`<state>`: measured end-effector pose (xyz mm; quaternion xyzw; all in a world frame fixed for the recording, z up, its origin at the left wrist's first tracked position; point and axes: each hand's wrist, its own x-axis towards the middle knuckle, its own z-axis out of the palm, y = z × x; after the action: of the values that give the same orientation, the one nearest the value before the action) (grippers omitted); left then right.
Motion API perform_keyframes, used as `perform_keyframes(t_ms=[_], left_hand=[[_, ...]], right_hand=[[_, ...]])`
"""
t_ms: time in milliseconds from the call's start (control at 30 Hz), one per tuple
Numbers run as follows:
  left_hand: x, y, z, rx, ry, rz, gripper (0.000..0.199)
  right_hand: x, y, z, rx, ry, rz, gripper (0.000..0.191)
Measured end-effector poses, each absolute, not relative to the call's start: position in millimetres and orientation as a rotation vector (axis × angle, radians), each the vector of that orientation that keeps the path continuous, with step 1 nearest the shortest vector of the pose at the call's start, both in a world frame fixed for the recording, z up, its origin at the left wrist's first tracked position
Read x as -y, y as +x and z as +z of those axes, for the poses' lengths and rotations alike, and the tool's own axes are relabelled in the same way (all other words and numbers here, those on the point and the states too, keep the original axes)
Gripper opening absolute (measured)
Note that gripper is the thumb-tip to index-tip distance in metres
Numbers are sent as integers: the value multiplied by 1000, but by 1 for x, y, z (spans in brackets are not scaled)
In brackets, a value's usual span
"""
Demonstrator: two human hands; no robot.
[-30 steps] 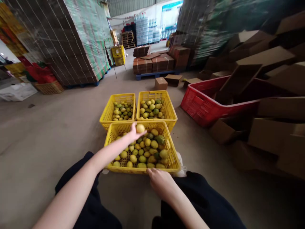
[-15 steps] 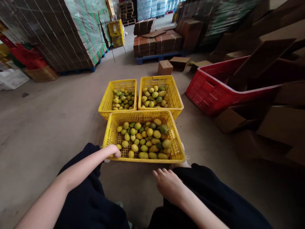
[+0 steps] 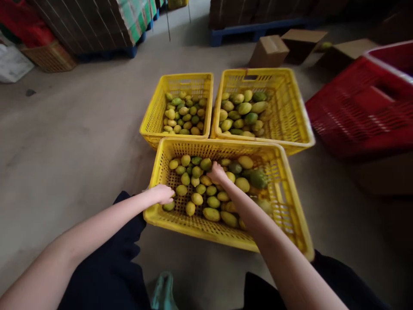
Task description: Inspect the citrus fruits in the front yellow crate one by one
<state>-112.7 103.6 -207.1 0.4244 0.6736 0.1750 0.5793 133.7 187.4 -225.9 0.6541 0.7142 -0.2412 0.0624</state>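
Dull grey-brown floor point(image 3: 84, 142) all round, w/ front crate point(image 3: 206, 235) close before rear L crate point(image 3: 151, 113) & rear R crate point(image 3: 292, 113), all yellow, all holding yellow-green fruit point(image 3: 197, 199) (one in front crate dark & lumpy). L hand point(image 3: 165, 194) is at front crate's near L corner, fingers curled, R hand point(image 3: 217, 173) reaches in among fruit nr the middle, fingers bent down; can't tell if either grips a piece. Room-wise: red crate point(image 3: 348, 114) at R, small carton point(image 3: 270, 51) & blue pallet point(image 3: 234, 33) behind, strapped stack point(image 3: 87, 26) + basket point(image 3: 53, 57) back L
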Motion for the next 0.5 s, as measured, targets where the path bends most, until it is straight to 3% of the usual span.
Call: perform_keyframes(t_ms=[100,167,400,500], left_hand=[[-102,-122,-214,-1590,952,378,32],[-104,-125,-219,-1601,922,371,31],[-112,-119,-219,-1618,847,394,30],[-112,-111,-210,-1624,866,410,29]], right_hand=[[-202,123,-257,-2124,2045,-721,67],[-205,121,-269,-2130,2073,-701,69],[-191,134,-262,-2236,2046,-754,43],[-180,137,-250,-2220,2011,-836,43]])
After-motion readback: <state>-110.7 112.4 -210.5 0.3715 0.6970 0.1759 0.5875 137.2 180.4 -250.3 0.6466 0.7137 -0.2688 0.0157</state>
